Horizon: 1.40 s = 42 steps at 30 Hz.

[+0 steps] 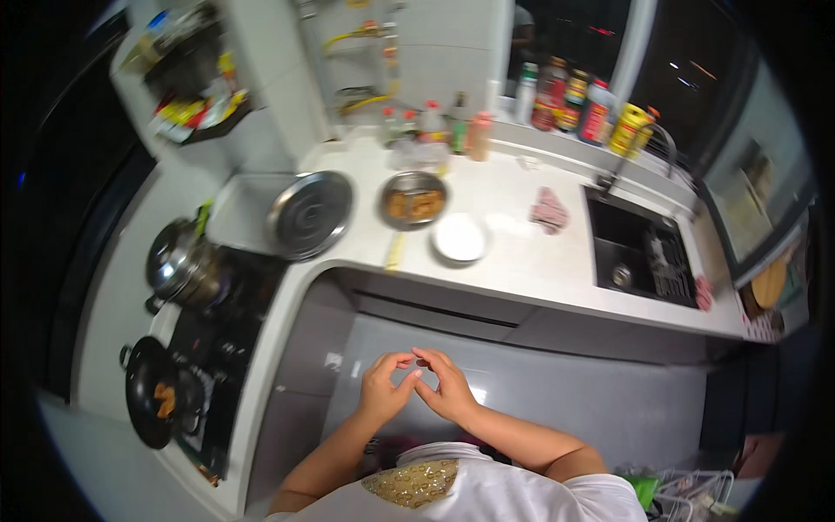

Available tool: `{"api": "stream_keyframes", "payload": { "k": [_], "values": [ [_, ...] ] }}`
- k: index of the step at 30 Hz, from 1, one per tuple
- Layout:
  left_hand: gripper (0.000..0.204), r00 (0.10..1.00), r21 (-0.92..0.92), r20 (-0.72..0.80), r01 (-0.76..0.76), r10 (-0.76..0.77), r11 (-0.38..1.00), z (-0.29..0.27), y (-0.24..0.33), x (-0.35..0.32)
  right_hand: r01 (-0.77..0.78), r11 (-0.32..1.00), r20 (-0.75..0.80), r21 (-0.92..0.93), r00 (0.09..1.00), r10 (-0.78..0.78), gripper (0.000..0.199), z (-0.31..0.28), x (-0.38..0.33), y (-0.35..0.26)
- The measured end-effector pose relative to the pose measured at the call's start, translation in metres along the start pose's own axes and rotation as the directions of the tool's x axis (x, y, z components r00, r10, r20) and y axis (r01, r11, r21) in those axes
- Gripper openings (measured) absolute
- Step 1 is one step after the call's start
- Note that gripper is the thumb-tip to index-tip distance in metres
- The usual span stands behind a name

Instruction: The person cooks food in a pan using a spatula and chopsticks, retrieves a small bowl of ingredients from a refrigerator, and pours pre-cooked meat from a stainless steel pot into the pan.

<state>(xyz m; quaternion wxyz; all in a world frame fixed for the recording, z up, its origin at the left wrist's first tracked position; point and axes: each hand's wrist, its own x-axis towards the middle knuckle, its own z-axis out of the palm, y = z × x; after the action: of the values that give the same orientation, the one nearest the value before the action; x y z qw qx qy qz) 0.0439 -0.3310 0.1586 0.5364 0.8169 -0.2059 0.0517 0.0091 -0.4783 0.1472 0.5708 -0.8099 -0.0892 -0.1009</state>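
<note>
Head cam: L hand [388, 387] & R hand [445, 387] were both empty, held up over the grey floor [539, 374]; step in hand looked like no more than shaping them together. Done well, I'd judge, it needed loose wrists, both hands level & fully in view, clear of the worktop [513, 261] edge. Pose: fingers curved inward, index tips meeting or nearly so, thumb tips close below, w/ a small gap btwn palms; couldn't tell if tips actually touched. Forearms [522, 435] ran in from the lower edge, elbows wide, converging in front of the white shirt [522, 500]. Nearest kit: white bowl [459, 237], on the worktop ahead, just R of the steel bowl [413, 182] w/ browned food pieces [426, 205]; neither touched.
</note>
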Motion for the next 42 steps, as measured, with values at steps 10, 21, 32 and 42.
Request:
{"api": "stream_keyframes", "payload": {
  "k": [10,21,32,42],
  "values": [
    [0.041,0.82,-0.162,0.56,-0.027,0.115,0.986,0.327,0.094,0.05,-0.31,0.95,-0.623,-0.041,0.751,0.218,0.046,-0.314,-0.156,0.099],
    [0.044,0.31,-0.35,0.893,0.027,0.325,0.936,0.701,0.215,0.084,-0.508,0.861,-0.969,0.03,0.198,0.151,0.044,-0.596,-0.297,0.133],
    [0.042,-0.298,-0.573,0.803,-0.145,0.516,0.807,1.03,0.466,-0.023,-0.646,0.717,-0.938,0.263,-0.346,0.032,0.046,-0.8,-0.531,0.194],
    [0.038,-0.31,-0.593,0.784,-0.116,0.538,0.797,1.276,0.66,-0.104,-0.518,0.824,-0.928,0.228,-0.372,0.023,0.041,-1.111,-0.704,0.203]
  ]
}}
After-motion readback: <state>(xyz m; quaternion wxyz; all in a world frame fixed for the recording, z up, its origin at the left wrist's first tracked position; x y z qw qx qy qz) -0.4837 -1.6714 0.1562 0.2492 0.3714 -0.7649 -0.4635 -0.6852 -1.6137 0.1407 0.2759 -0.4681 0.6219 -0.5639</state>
